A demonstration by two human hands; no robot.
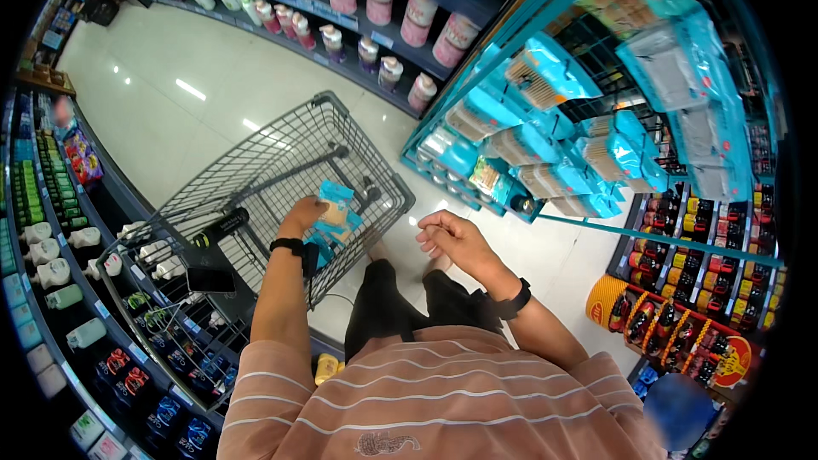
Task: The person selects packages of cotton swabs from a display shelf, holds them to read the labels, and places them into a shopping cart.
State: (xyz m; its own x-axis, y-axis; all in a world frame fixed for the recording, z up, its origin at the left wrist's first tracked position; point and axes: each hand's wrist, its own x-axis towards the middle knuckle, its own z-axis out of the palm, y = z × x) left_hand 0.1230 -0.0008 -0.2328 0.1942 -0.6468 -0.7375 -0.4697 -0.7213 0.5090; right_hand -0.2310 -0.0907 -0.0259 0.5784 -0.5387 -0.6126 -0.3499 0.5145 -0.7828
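Note:
My left hand [304, 216] is over the wire basket of a shopping cart [268, 163]. It grips the edge of a small teal plastic packet [337, 199] with a pale tan section. More teal packets [326, 252] show just below, partly hidden by my wrist; I cannot tell how many there are. My right hand [461, 241] hangs in front of me, outside the basket, with loosely bent fingers and nothing in it. A teal display rack [473, 92] stands ahead to the right, hung with teal packs [543, 70] of thin tan sticks.
A dark phone [211, 280] sits by the cart's handle. Shelves of pump bottles [333, 41] run along the far side. White bottles [51, 271] line the left shelf. Jars fill the right shelf [693, 223], beside a yellow-and-red display [664, 322]. Pale floor tiles [172, 70] stretch ahead.

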